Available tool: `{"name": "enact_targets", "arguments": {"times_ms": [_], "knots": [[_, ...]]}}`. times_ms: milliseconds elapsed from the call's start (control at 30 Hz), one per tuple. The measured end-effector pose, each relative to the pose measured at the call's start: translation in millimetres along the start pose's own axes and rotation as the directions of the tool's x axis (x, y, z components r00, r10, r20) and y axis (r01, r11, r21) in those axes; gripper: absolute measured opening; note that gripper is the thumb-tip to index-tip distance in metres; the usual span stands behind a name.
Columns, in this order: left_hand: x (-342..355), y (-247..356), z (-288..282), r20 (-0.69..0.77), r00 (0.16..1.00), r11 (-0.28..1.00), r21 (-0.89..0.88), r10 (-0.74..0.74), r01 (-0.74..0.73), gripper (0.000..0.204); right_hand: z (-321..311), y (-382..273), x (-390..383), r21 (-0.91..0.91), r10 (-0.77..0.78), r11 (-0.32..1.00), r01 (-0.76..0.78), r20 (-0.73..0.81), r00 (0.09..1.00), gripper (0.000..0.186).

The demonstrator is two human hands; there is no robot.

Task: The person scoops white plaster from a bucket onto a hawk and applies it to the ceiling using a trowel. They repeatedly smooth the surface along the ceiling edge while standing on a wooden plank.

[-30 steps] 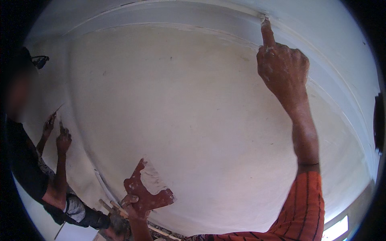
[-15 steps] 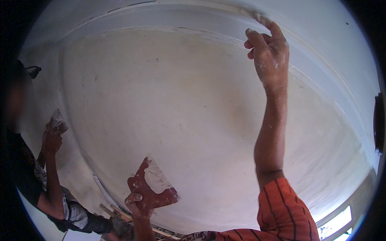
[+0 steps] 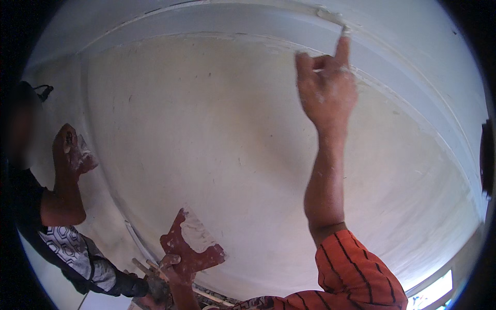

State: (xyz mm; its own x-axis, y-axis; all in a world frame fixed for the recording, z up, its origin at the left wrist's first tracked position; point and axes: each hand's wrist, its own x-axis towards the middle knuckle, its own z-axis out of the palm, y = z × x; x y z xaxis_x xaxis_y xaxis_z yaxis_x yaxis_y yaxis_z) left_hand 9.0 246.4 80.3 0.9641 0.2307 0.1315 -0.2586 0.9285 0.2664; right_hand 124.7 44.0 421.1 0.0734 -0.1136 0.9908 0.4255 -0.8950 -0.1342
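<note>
My left hand [image 3: 171, 268], low and left of centre, grips a dark red, notched putty spreader [image 3: 194, 259]. A thick patch of wet white plaster [image 3: 195, 231] lies along the spreader's slanted edge. Raised high on the right, my right hand [image 3: 329, 93] holds no tool. Its index finger points up, the tip coated in white plaster, close to the upper edge of the ceiling cornice [image 3: 258, 19]. The thumb stands apart, while the other fingers look curled. A smear of fresh plaster [image 3: 328, 15] sits on the cornice edge just above that fingertip.
At the left stands another person; that person's hand [image 3: 66, 150] holds a similar plaster-covered red spreader [image 3: 88, 161]. A wide pale wall [image 3: 248, 170] fills the middle. Wooden sticks [image 3: 142, 267] and rubble lie low at left. A bright window opening [image 3: 434, 292] shows lower right.
My right hand has come down and left from the cornice edge, leaving a plaster smear there. The spreader in my left hand has dropped slightly. The other person's hand has turned and risen.
</note>
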Motion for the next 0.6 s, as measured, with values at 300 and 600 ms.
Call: {"name": "enact_targets", "arguments": {"times_ms": [300,600], "knots": [[2.4,0.5,-6.8,-0.028,0.999,0.999,-0.002,0.047,-0.047,0.065,-33.2,18.5,7.5,-0.058,-0.034,0.998,0.028,-0.094,0.995,0.064],[-9.4,-8.8,8.0,-0.019,0.995,0.993,-0.064,0.102,-0.103,0.054,89.0,-42.4,22.2,0.044,-0.135,0.991,0.129,0.187,0.973,0.085]]}}
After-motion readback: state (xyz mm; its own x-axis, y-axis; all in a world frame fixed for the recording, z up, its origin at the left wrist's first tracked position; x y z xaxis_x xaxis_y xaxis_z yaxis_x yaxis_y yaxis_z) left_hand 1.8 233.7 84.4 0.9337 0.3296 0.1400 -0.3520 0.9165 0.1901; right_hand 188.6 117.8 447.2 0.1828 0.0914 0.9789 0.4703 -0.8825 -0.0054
